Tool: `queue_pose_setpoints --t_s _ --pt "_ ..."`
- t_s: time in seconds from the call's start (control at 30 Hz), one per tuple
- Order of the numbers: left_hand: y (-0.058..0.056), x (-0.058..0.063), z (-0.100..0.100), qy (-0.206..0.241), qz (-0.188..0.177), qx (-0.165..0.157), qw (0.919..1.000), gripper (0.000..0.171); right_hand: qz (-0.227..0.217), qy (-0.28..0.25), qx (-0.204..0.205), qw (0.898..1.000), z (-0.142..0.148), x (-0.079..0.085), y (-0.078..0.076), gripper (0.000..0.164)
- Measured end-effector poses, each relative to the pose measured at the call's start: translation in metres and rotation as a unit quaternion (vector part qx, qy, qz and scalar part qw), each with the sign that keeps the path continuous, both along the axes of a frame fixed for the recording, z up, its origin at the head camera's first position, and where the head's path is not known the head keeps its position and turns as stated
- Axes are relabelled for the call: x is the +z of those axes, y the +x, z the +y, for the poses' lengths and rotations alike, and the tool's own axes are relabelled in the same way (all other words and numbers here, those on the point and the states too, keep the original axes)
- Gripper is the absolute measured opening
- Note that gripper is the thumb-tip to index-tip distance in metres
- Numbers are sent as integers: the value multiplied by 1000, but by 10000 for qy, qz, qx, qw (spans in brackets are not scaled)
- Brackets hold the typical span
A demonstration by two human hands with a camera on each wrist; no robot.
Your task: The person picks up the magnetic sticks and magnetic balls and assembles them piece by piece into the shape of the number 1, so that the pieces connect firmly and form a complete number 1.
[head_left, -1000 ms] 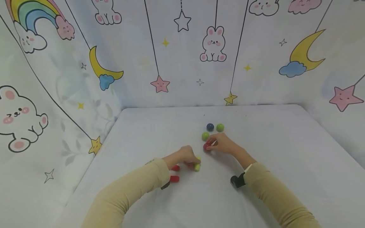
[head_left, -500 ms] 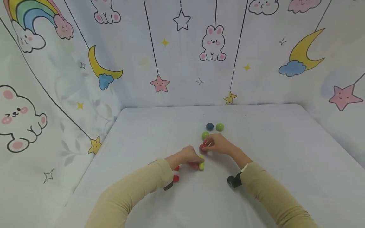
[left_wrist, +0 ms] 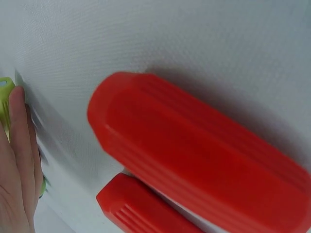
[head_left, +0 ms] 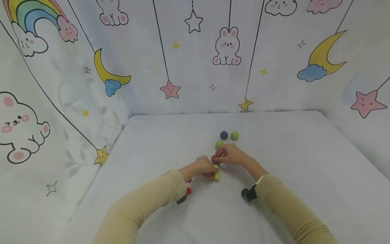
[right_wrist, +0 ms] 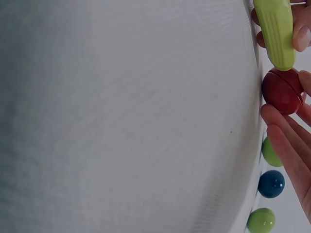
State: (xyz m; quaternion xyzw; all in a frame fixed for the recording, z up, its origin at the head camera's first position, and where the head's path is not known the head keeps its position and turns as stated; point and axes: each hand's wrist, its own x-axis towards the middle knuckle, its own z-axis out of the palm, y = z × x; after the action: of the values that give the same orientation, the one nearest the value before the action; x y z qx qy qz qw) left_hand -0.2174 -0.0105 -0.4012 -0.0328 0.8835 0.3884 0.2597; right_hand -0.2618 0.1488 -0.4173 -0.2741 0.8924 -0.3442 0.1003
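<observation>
My left hand (head_left: 204, 166) pinches a short yellow-green plastic piece (head_left: 216, 176) with grooved sides, just above the white cloth. My right hand (head_left: 234, 154) holds a glossy red ball (head_left: 214, 159) between thumb and fingers. In the right wrist view, the rounded end of the yellow-green piece (right_wrist: 275, 34) meets the red ball (right_wrist: 281, 94), which has a seam round it; whether they are joined cannot be told. Two grooved red pieces, a larger-looking one (left_wrist: 194, 150) and another beside it (left_wrist: 141, 206), lie near my left wrist, mostly behind the sleeve in the head view.
Beyond my right hand sit a green ball (head_left: 218, 144), a dark blue ball (head_left: 223, 135) and another green ball (head_left: 234, 135). A white cloth covers the table (head_left: 289, 142). Behind it hangs a curtain (head_left: 195, 67) printed with rabbits, stars and moons.
My left hand has carried the yellow-green piece to the right, while my right hand has brought the red ball slightly left. The two now stand end to end. The other balls stay put.
</observation>
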Motion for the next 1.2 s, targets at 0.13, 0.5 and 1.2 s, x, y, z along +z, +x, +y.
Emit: queue_pose_setpoints --t_s 0.13,0.5,1.2 --pt "-1 -1 0 -29 69 33 10000 23 -5 43 -5 10000 -1 1 1 17" --pt "-2 2 -2 96 116 56 9999 22 -160 85 -34 9998 -4 0 1 19" --pt "-2 11 -2 58 96 39 9999 21 -148 376 -135 9991 -7 -2 -4 19"
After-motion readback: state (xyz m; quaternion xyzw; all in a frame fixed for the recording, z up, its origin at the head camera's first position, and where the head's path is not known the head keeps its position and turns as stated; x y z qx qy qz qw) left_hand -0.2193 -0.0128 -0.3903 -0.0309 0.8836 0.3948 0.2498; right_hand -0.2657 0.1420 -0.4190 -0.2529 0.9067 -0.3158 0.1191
